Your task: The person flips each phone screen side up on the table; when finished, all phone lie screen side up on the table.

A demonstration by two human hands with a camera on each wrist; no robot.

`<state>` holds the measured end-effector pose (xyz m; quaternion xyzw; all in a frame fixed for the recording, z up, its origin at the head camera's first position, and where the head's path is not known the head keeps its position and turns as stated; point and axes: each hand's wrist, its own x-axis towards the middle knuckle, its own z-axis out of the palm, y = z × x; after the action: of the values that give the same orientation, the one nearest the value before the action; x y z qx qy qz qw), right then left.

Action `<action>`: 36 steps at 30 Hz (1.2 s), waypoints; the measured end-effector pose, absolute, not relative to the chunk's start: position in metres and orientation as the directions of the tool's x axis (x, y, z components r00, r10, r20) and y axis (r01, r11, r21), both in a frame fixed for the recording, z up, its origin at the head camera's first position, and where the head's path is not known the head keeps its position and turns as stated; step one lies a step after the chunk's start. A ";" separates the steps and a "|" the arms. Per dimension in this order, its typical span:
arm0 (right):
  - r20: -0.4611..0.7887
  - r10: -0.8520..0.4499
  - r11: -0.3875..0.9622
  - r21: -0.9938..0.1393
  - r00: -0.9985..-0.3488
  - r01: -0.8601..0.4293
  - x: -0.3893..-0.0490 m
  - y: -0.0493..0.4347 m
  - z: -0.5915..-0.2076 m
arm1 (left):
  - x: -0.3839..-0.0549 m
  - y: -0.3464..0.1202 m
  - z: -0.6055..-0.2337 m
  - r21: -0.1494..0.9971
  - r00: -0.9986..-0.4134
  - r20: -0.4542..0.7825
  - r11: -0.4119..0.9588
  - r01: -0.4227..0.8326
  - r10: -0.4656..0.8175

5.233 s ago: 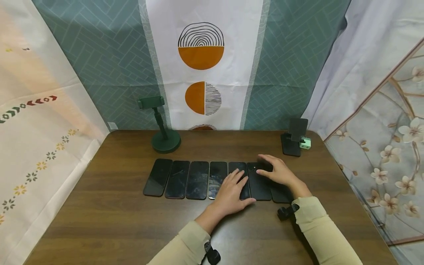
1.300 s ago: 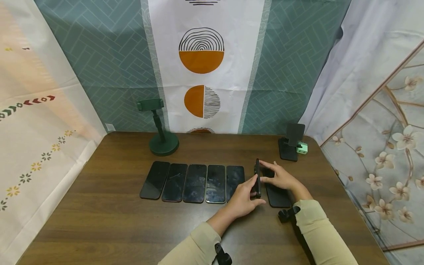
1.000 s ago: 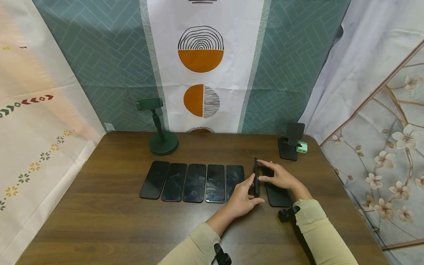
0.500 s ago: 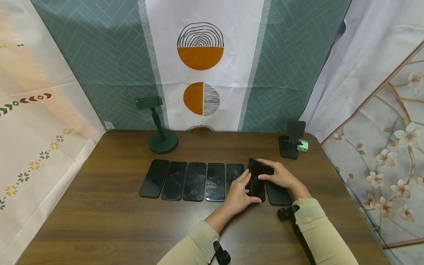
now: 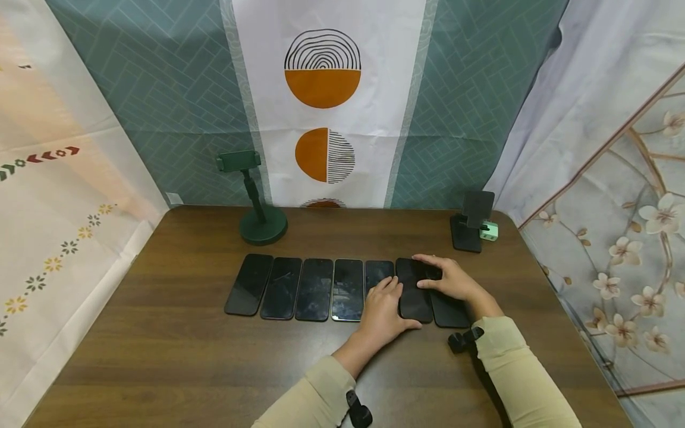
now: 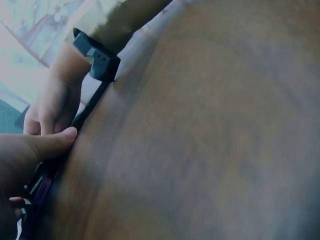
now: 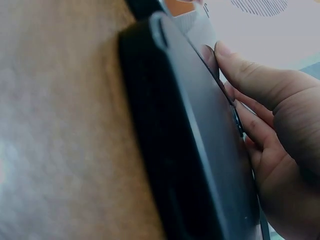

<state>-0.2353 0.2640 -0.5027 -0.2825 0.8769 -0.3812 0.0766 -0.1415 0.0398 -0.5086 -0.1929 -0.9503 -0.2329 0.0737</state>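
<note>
Seen from the head, several dark smartphones lie side by side in a row. My left hand [image 5: 382, 312] is at the second phone from the right [image 5: 414, 303], which lies flat with its plain dark face up. The left thumb touches its near edge, and the other fingers reach along its left side, over part of the neighbouring phone [image 5: 379, 270]. My right hand [image 5: 455, 282] has its thumb over the same phone and its forefinger at the far edge. Beneath the right hand, the rightmost phone [image 5: 451, 314] is partly covered.
A dark green stand [image 5: 263, 226] with a round base stands at the back left of the wooden table [image 5: 187, 368]. At the back right are a black phone stand [image 5: 465, 235] and a small mint-green block [image 5: 489, 230].
The second phone from the right first lay with its camera side up. Both hands then held it on edge and tilted it over leftward; now it lies flat, other face up.
</note>
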 end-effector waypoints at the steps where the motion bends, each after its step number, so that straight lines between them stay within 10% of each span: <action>1: 0.079 -0.554 0.553 -0.710 -0.829 -0.436 -0.236 0.264 -0.502 | -0.141 0.041 -0.508 0.400 -0.916 0.228 0.826 0.398 0.330; 36: 0.081 -0.404 0.677 -0.644 -0.911 -0.357 -0.220 0.315 -0.502 | -0.125 0.091 -0.507 0.249 -0.854 0.163 0.817 0.520 0.494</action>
<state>-0.2200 0.3155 -0.5022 -0.2079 0.9150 -0.3440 0.0340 -0.1251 0.0906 -0.5066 -0.2662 -0.9521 -0.1434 0.0455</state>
